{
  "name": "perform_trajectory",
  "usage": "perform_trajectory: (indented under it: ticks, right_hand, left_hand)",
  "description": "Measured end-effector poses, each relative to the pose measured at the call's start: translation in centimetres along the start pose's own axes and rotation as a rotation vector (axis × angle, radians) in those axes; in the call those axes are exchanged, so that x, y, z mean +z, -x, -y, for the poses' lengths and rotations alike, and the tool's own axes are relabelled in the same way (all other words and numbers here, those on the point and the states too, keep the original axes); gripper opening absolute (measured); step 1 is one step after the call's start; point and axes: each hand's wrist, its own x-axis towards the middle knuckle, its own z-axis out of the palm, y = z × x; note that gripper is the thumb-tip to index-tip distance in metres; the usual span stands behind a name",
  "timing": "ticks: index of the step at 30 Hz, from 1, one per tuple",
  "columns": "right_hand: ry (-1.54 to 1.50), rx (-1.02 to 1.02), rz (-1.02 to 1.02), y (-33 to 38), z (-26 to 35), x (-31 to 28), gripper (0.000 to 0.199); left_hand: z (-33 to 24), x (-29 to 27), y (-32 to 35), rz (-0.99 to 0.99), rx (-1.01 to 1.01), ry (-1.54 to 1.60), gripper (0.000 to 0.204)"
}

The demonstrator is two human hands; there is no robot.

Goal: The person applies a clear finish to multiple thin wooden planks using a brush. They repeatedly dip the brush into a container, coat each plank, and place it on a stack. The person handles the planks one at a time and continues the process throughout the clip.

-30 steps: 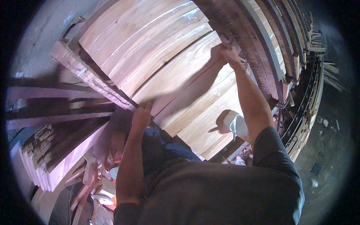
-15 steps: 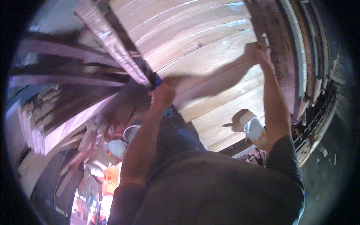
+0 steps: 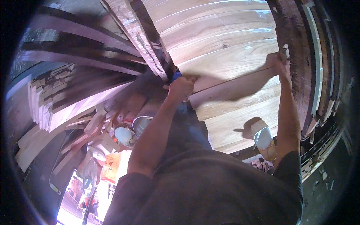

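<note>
Two hands grip one pale wooden plank (image 3: 232, 71) lying on top of a stack of similar boards (image 3: 210, 26). Left hand (image 3: 182, 88): fingers clenched around the plank's near-left edge, beside a dark rough beam (image 3: 144, 41). Right hand (image 3: 279, 62): fingers grasping the plank's far-right edge, next to dark stacked timber (image 3: 300, 56). Round tins (image 3: 131, 131) sit below, among wood offcuts (image 3: 93, 123).
</note>
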Motion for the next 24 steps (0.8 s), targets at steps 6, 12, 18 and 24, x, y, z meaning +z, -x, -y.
perform_trajectory:
  ticks: [6,12,18,24]
  right_hand:
    - [0.456,-0.242,-0.098,0.0,2.5,-0.1,0.051]
    - [0.322,-0.378,-0.068,0.7,0.6,0.0,0.048]
    - [0.045,-0.326,0.086,0.3,3.1,-0.8,0.046]
    - [0.11,-0.241,-0.227,0.3,-2.1,-1.0,0.04]
  left_hand:
    - [0.7,0.4,0.6,-0.138,0.205,-0.241,0.049]
    - [0.4,1.0,0.9,-0.274,0.428,-0.507,0.024]
    - [5.9,3.0,-3.4,-0.452,0.729,-0.7,0.052]
    - [5.2,4.4,-1.5,-0.141,0.035,0.56,0.044]
